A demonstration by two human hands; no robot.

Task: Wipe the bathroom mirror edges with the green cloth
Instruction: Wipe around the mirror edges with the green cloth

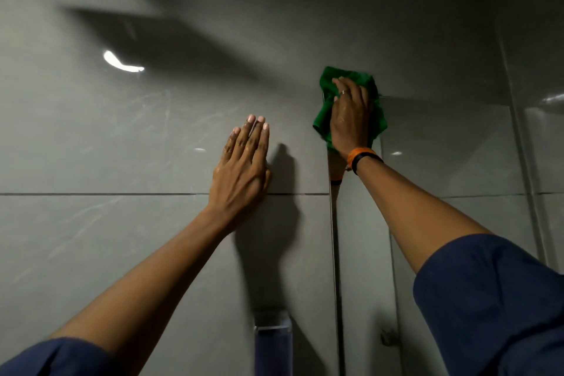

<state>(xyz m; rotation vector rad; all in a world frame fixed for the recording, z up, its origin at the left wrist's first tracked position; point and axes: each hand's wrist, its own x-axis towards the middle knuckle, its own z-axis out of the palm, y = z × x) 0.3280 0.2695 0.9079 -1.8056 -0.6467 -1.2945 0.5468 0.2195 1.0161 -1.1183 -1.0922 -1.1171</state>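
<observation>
The mirror [442, 146] fills the right side of the wall; its left edge runs down from about the cloth, and its top edge goes right from there. My right hand [351, 119] presses the green cloth [323, 113] flat over the mirror's top left corner, fingers spread on the cloth. An orange and black band sits on that wrist. My left hand [241, 168] lies flat and open on the grey tiled wall [122, 137], left of the mirror's edge, holding nothing. The corner itself is hidden under the cloth.
A metal fixture [273, 336] sticks out from the wall low down, left of the mirror's edge. A small metal clip [387, 337] shows in the mirror near the bottom. The side wall [537, 70] meets the mirror at the right.
</observation>
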